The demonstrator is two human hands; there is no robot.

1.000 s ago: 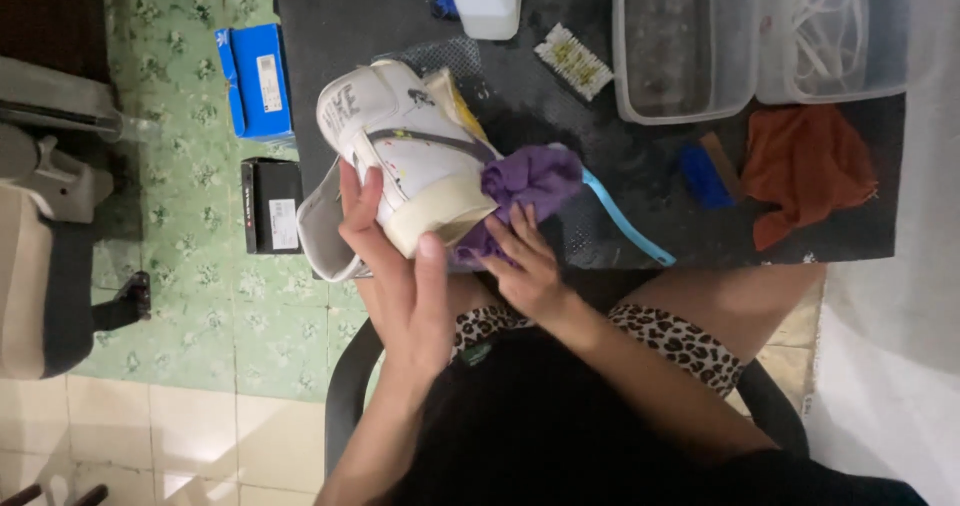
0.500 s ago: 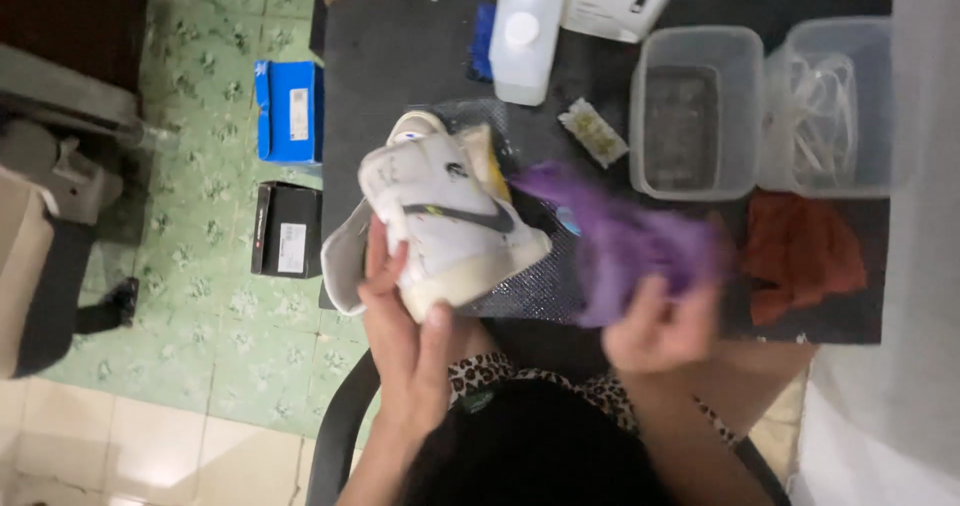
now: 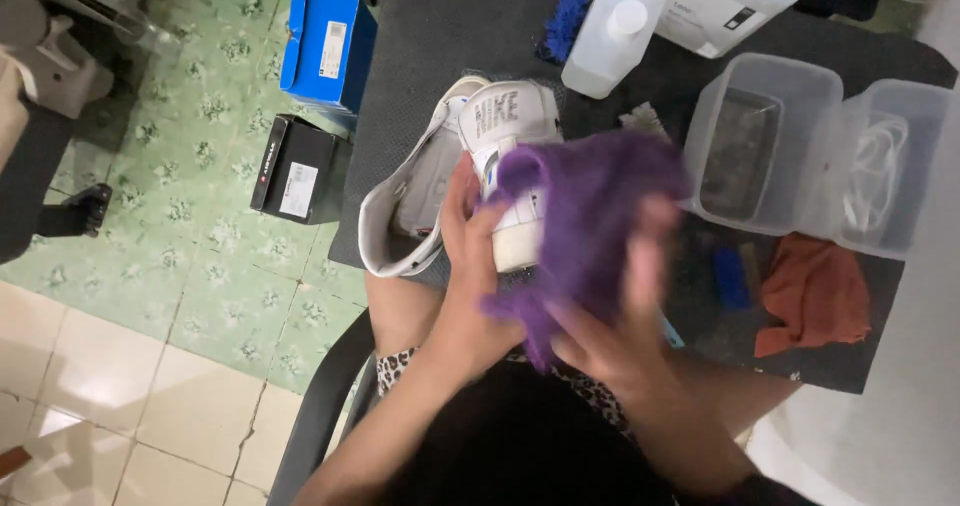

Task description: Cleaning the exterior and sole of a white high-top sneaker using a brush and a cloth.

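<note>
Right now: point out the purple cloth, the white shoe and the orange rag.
purple cloth [image 3: 590,206], head view, on the middle of the bunched fabric.
white shoe [image 3: 510,121], head view, on the heel panel.
orange rag [image 3: 815,296], head view, on the centre of the crumpled cloth.

Two hands work here: the left hand [image 3: 470,266] and the right hand [image 3: 620,316]. Between them is one white shoe [image 3: 505,156] and one purple cloth [image 3: 580,216]. Beyond the right hand stand two clear tubs [image 3: 765,146], two white jugs [image 3: 620,31] and one orange rag [image 3: 815,296]. Out past the left hand, the floor carries two shoeboxes, one blue [image 3: 325,51] and one black [image 3: 295,171].
</note>
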